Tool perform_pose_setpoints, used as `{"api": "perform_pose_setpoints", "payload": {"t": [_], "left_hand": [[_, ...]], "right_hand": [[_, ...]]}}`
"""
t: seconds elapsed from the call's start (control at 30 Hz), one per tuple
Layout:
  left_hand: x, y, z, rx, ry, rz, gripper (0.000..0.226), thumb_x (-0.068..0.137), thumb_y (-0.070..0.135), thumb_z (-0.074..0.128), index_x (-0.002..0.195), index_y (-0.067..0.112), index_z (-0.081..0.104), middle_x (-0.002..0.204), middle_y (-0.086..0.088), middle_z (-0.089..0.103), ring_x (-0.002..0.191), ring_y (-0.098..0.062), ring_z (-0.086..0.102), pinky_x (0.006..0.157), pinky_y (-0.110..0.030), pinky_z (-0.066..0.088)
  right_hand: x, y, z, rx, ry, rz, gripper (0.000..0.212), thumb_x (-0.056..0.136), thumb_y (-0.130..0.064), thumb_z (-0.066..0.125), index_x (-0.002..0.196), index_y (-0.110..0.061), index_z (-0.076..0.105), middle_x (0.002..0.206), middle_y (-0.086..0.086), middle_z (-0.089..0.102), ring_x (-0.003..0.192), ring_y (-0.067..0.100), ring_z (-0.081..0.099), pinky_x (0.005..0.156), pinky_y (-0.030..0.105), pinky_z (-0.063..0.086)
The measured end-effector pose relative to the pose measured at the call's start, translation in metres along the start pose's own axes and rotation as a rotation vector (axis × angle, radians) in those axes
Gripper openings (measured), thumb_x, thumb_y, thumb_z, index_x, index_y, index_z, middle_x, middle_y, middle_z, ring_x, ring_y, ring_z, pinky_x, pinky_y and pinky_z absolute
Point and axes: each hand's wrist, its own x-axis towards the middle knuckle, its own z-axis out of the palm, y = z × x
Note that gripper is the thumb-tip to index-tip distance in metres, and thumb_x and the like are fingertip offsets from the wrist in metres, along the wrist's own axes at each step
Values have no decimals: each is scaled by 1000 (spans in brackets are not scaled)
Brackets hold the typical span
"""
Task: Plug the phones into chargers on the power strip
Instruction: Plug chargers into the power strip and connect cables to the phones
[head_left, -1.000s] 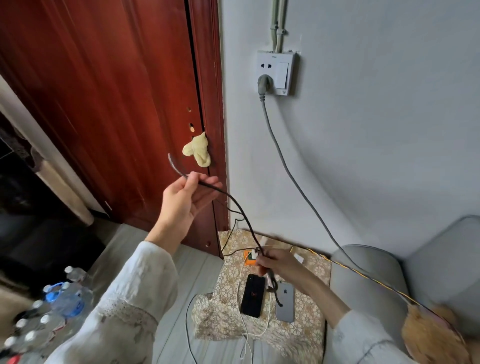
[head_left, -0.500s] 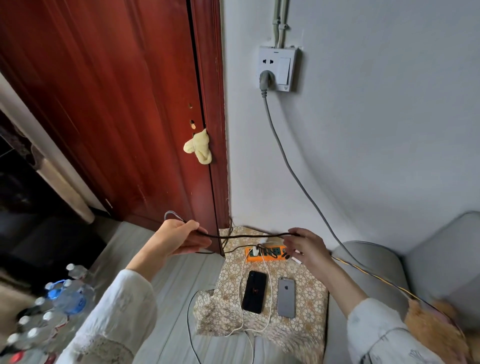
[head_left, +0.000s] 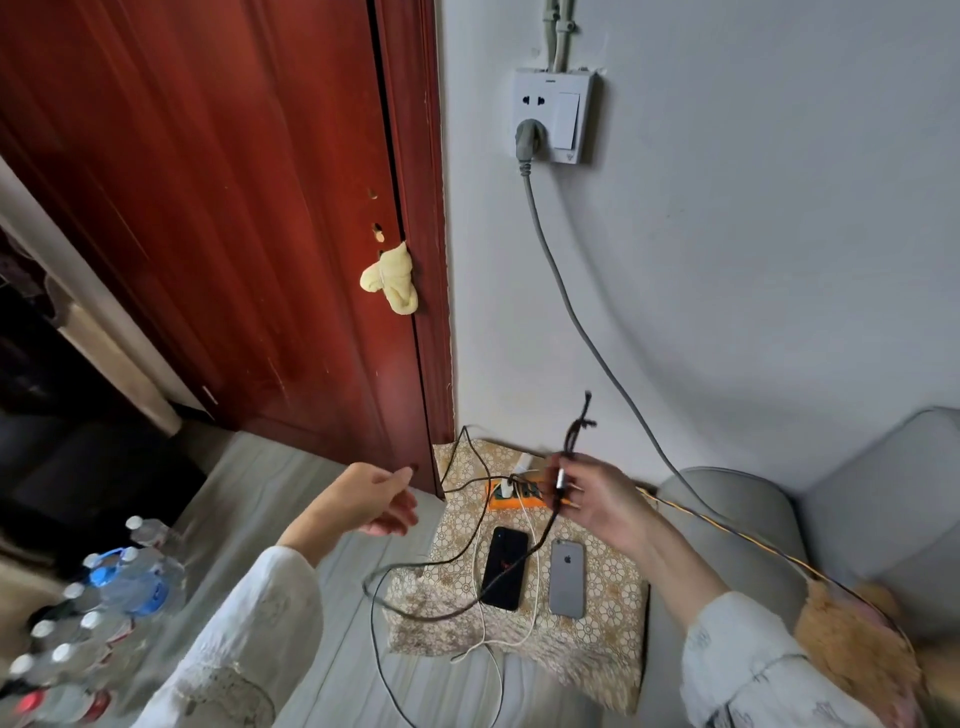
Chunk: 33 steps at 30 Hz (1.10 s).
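Note:
A black phone (head_left: 505, 568) and a grey phone (head_left: 567, 578) lie side by side on a patterned cloth (head_left: 608, 582). Behind them sits an orange power strip (head_left: 511, 500) with a white charger in it; its white cable (head_left: 527, 597) loops down between the phones. My right hand (head_left: 597, 496) pinches a black cable (head_left: 540, 540) near its silver plug end, above the strip. The cable's tied end sticks up above my fingers and the rest droops left over the cloth. My left hand (head_left: 366, 501) hovers to the left with loosely curled fingers, holding nothing.
A grey cord (head_left: 571, 312) runs from the wall socket (head_left: 553, 117) down toward a grey chair (head_left: 779, 519) on the right. A red door (head_left: 234, 208) stands at left. Several water bottles (head_left: 98, 597) crowd the lower left floor.
My left hand has let go of the black cable, which now droops over the cloth. My right hand has drawn the cable's plug end up above the power strip.

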Motion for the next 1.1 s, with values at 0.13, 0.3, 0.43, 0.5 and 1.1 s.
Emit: {"api": "perform_pose_setpoints", "payload": {"t": [0.13,0.3,0.43,0.5,1.1], "left_hand": [[3,11,33,-148,-61,161,33,95,39,40,99,18,64,93,4,71,89,-10,66,73,-23,51],[-1,42,54,-516,-142,276,25,96,29,42,95,12,61,85,-3,69,71,-12,67,68,-25,55],[6,38,62,-656,-75,285,21,97,19,39,94,8,57,71,-4,54,55,-14,53,54,-23,48],[7,35,62,-734,-61,311,21,98,15,38,97,7,58,69,-5,50,55,-14,50,55,-25,46],[95,-158,98,-403,255,-38,31,94,22,48,67,16,62,47,7,60,35,-5,39,39,-18,34]], "right_hand": [[-10,20,20,-563,-191,-104,15,89,-6,54,94,-13,66,92,0,72,89,13,69,80,26,55],[-10,33,33,-771,-284,-168,14,85,-11,63,97,-10,71,83,-5,72,77,6,68,69,13,51],[-5,41,29,-840,-289,-172,21,82,-13,67,102,-6,70,98,12,72,87,13,67,86,22,53],[-5,45,30,-857,-289,-154,23,82,-16,68,103,-8,70,96,8,73,84,10,67,80,16,52],[121,170,-51,-800,166,284,28,96,-17,44,117,-3,56,99,12,63,83,21,60,84,37,54]]}}
